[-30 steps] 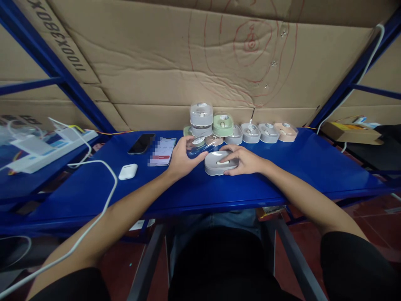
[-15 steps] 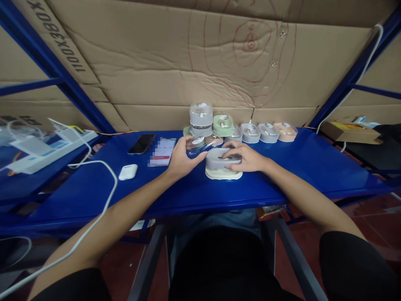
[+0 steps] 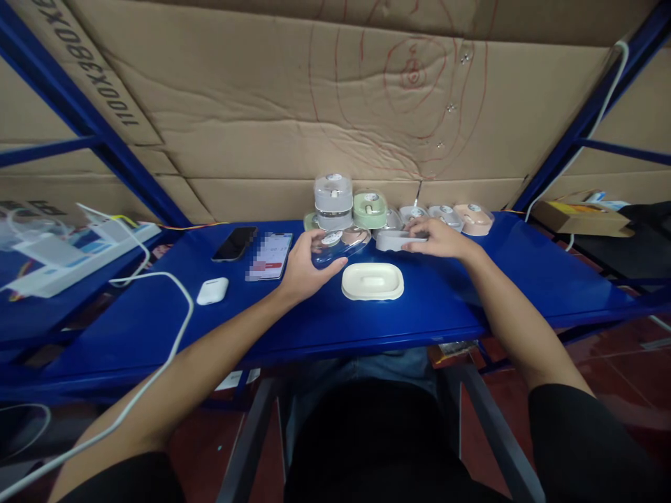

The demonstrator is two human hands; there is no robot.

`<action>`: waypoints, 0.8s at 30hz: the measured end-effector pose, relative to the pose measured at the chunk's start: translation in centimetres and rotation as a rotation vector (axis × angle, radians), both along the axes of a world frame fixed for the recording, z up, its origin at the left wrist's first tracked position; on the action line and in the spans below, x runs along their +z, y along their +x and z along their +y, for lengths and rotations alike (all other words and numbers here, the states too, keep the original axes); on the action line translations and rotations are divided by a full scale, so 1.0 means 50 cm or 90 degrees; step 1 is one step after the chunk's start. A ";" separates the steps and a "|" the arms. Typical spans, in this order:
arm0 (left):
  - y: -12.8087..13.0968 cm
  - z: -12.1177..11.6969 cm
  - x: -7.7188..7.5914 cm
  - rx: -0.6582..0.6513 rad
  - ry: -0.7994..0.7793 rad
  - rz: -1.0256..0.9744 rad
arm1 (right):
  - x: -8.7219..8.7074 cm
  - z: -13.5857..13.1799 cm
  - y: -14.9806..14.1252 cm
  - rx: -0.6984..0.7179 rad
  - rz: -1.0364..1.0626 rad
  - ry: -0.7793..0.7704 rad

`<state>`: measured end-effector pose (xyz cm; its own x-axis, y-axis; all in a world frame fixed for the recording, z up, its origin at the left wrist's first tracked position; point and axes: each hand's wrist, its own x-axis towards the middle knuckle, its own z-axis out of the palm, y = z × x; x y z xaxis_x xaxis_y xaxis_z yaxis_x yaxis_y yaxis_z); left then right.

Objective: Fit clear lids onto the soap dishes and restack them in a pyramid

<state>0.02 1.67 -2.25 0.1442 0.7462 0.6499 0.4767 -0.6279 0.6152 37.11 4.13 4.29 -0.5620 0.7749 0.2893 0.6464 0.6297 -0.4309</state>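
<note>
My right hand grips a grey tray-like case part and holds it at the back of the blue table, just in front of a row of small lidded cases. A cream case part lies alone on the table nearer to me. My left hand is closed around a clear plastic lid or case left of the cream part. Behind it stand stacked grey and green cases.
Two phones and a white earbud case lie on the table's left. A white cable loops across my left arm. Cardboard lines the back wall. A box sits on the right shelf.
My right hand lifted the grey part off the cream part and carried it back and right toward the row of cases. The cream part stays on the table. My left hand has hardly moved.
</note>
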 end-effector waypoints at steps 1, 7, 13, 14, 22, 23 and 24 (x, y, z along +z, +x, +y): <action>0.000 0.001 0.000 0.001 -0.001 -0.002 | -0.003 0.003 0.002 -0.002 -0.010 -0.015; 0.000 0.006 -0.003 0.015 -0.018 0.012 | -0.012 0.010 0.006 -0.010 -0.033 -0.068; -0.001 0.008 -0.008 0.024 -0.076 0.061 | -0.009 0.004 0.003 -0.004 -0.049 -0.079; -0.001 0.009 -0.009 0.025 -0.081 0.065 | -0.008 0.004 0.002 -0.001 -0.048 -0.076; -0.001 0.011 -0.006 0.042 -0.014 -0.002 | 0.003 -0.015 -0.019 0.048 -0.014 -0.019; -0.001 0.011 -0.005 0.045 -0.003 -0.011 | 0.003 -0.022 -0.028 0.063 -0.005 -0.014; -0.001 0.011 -0.004 0.051 0.008 -0.018 | 0.003 -0.030 -0.039 0.078 0.004 -0.009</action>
<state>-0.02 2.22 -2.44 0.0662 0.7468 0.6618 0.5080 -0.5961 0.6218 35.18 2.63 4.43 -0.6514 0.7044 0.2819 0.5621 0.6976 -0.4443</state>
